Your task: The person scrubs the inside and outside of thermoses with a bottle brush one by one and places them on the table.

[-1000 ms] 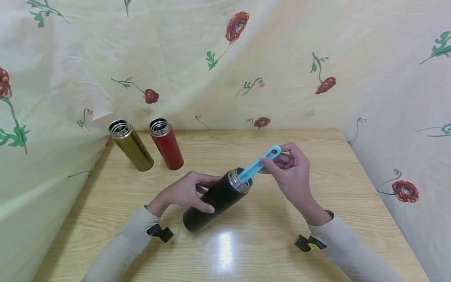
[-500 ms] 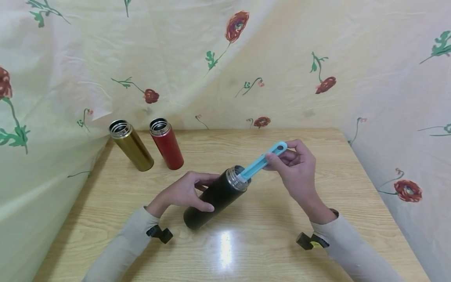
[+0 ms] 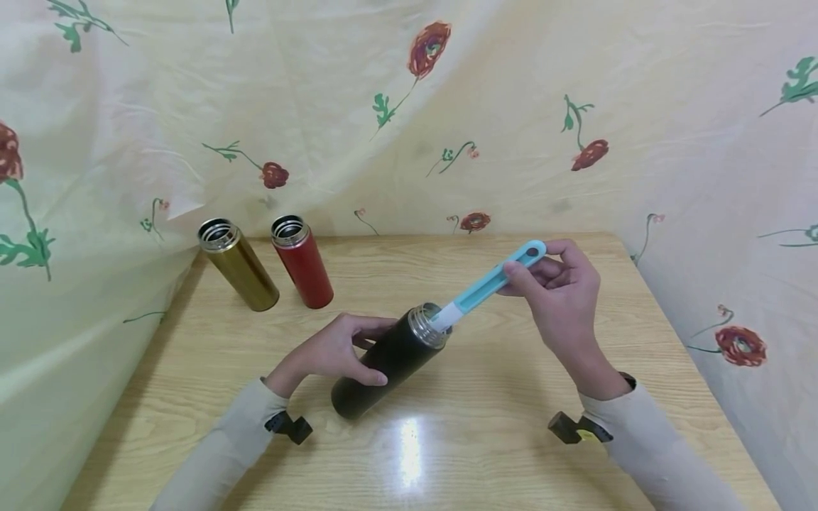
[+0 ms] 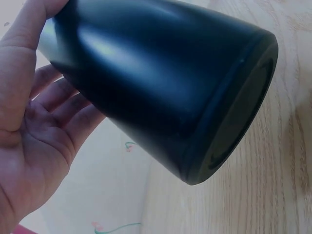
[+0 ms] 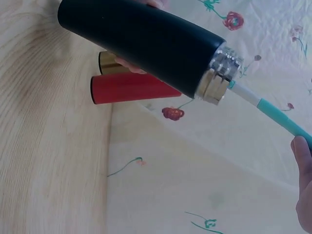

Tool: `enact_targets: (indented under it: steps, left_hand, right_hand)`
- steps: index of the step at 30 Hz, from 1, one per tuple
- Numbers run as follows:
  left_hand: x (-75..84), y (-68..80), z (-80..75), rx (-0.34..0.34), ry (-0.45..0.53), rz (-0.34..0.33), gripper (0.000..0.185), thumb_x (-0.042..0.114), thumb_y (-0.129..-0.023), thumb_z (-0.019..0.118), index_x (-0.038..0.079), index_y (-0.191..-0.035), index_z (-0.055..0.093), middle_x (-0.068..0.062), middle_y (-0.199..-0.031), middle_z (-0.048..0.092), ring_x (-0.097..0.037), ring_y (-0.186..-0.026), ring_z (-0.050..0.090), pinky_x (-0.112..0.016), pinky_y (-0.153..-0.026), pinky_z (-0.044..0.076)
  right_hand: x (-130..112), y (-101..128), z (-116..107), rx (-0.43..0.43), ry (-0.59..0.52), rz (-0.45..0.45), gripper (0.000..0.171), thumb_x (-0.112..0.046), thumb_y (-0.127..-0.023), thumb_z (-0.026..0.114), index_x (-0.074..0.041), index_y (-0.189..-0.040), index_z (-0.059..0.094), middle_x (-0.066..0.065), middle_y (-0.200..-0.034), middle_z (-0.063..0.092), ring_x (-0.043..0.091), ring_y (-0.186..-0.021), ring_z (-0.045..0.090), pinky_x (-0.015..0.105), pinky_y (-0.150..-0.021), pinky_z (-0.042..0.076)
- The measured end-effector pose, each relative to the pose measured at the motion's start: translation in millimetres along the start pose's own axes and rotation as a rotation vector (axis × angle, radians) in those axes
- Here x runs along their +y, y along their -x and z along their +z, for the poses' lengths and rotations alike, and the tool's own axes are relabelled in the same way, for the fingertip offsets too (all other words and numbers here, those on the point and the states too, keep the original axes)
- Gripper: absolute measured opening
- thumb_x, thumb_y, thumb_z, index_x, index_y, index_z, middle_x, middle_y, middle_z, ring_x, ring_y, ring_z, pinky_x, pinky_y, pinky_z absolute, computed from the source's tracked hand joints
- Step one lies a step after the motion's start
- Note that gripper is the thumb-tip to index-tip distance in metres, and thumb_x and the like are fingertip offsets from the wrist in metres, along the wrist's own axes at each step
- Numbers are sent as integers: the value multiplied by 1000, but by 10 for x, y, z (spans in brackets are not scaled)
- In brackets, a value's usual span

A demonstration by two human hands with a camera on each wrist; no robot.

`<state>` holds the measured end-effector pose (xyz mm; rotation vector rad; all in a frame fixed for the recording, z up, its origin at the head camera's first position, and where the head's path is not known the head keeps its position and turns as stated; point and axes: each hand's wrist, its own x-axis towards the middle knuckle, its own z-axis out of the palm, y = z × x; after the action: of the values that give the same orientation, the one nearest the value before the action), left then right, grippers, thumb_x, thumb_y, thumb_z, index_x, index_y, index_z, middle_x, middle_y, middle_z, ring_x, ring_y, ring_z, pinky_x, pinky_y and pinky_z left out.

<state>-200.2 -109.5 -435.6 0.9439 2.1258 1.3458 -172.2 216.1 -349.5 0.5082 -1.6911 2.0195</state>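
Note:
A black flask (image 3: 383, 365) (image 4: 161, 83) (image 5: 141, 41) lies tilted on the wooden table (image 3: 511, 440), its steel mouth (image 3: 428, 325) pointing up and right. My left hand (image 3: 332, 351) (image 4: 34, 126) grips its body with the thumb across the front. A blue-handled brush (image 3: 488, 284) (image 5: 273, 114) with a white neck pokes out of the mouth; its head is hidden inside. My right hand (image 3: 559, 284) (image 5: 304, 185) pinches the brush's upper handle near the hanging hole.
A gold flask (image 3: 238, 264) (image 5: 109, 62) and a red flask (image 3: 302, 260) (image 5: 131, 90), both uncapped, stand at the table's back left. A floral cloth (image 3: 409, 106) hangs behind and at both sides. Bare wood lies in front and to the right.
My right hand has drawn the brush up and to the right, so more handle and the white neck now show outside the flask. The left hand and flask have barely moved.

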Motion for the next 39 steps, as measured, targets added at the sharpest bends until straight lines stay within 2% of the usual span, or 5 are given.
enact_targets:
  steps: [9, 16, 27, 32, 39]
  left_hand:
    - [-27, 11, -2, -12, -7, 11, 80, 26, -78, 89, 9, -148, 53, -4, -137, 65, -21, -122, 63, -36, -98, 55]
    - [-19, 18, 7, -22, 5, 26, 80, 24, -79, 88, 8, -149, 52, -5, -138, 64, -22, -123, 63, -35, -98, 55]
    - [-7, 18, 0, -38, 26, -5, 81, 25, -79, 89, 13, -150, 52, 0, -139, 64, -19, -123, 63, -35, -97, 56]
    - [-9, 32, -15, -50, 32, -2, 79, 24, -80, 88, 11, -150, 52, -4, -139, 64, -22, -123, 63, -36, -97, 56]
    - [-33, 68, -37, -69, 44, -16, 79, 23, -81, 87, 11, -150, 52, -5, -139, 64, -24, -124, 62, -37, -97, 57]
  right_hand:
    - [-55, -60, -38, 16, -51, -17, 20, 15, -87, 69, 9, -103, 59, 16, -83, 76, 22, -67, 75, 37, -63, 62]
    - [-95, -101, -66, -2, -32, -23, 20, 15, -88, 68, 8, -103, 60, 15, -84, 76, 21, -68, 76, 36, -63, 62]
    - [-181, -175, -116, -25, -46, -4, 21, 17, -87, 68, 8, -105, 59, 16, -85, 76, 22, -70, 76, 37, -63, 62]
    - [-198, -195, -131, -27, -19, -1, 20, 16, -88, 68, 7, -105, 60, 15, -86, 76, 21, -72, 76, 37, -64, 61]
    - [-221, -222, -133, -16, -43, 4, 21, 16, -88, 67, 7, -104, 60, 15, -86, 76, 22, -72, 76, 37, -65, 61]
